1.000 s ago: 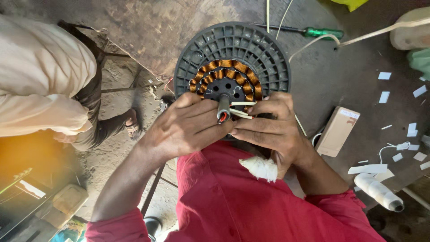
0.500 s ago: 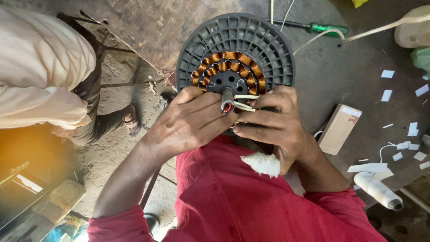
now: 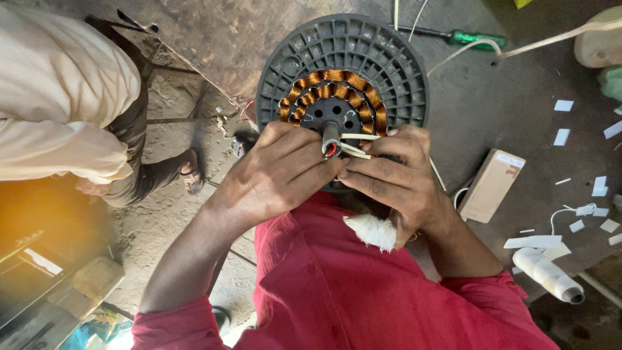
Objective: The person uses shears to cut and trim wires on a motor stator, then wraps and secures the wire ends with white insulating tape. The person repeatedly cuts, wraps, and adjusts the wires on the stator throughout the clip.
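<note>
Ribbed round stator [image 3: 343,71], coppery coils [image 3: 337,91]

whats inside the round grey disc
Inside the grey disc sits a ring of copper coils around a dark hub; both hands cover the lower part.

Small flat brown cardboard box [image 3: 490,186] with a pale label at its top corner, right of the person's wrist

screwdriver [image 3: 463,37] – green handle | cardboard box [image 3: 491,186] | thread spool [image 3: 548,275] – white
</note>
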